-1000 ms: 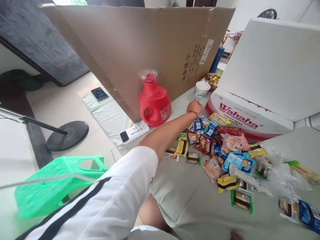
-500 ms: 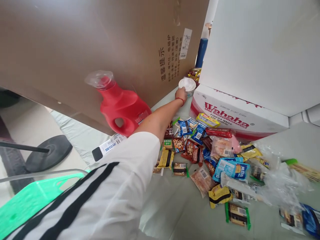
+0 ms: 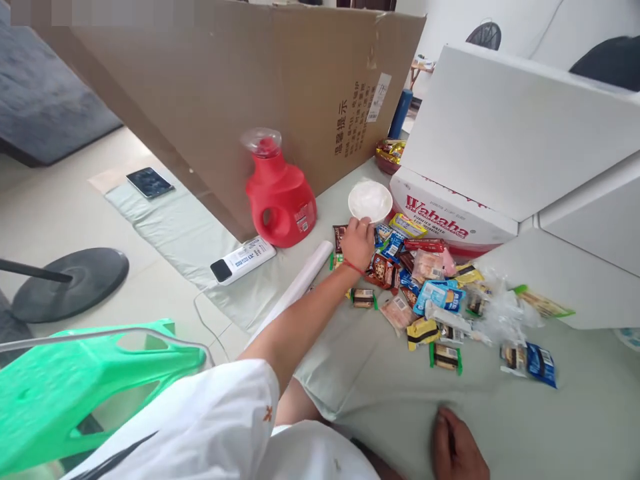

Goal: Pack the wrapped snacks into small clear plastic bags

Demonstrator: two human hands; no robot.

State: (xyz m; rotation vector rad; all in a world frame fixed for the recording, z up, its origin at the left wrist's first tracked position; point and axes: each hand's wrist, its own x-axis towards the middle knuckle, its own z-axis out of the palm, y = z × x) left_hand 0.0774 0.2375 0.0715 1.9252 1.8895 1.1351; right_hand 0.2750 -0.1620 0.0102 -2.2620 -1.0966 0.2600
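Note:
My left hand (image 3: 359, 243) grips the near rim of a white bowl (image 3: 371, 201) with its fingers, a red string around the wrist. The bowl's inside looks pale; what it holds, if anything, I cannot make out. Beneath and right of this hand lie packaged snacks, among them brown cookie packs (image 3: 384, 272), a light blue pouch (image 3: 440, 297) and a yellow pack (image 3: 423, 332). At the bottom edge, my right hand (image 3: 457, 448) rests on the pale green cloth (image 3: 385, 393), fingers curled together, nothing visible in them. The frame cuts off part of it.
A red detergent jug (image 3: 285, 193) stands against the large cardboard box (image 3: 240, 87). Behind the snacks is a white Wahaha carton (image 3: 450, 217). A white roll (image 3: 300, 280), a white-and-black box (image 3: 243, 259) and a green plastic stool (image 3: 100, 380) are to the left. A basket of gold-wrapped items (image 3: 390, 155) sits behind.
My left hand has drawn the bowl back towards me, from beside the basket to the edge of the snacks. The view has shifted back, bringing my right hand and the white roll into sight.

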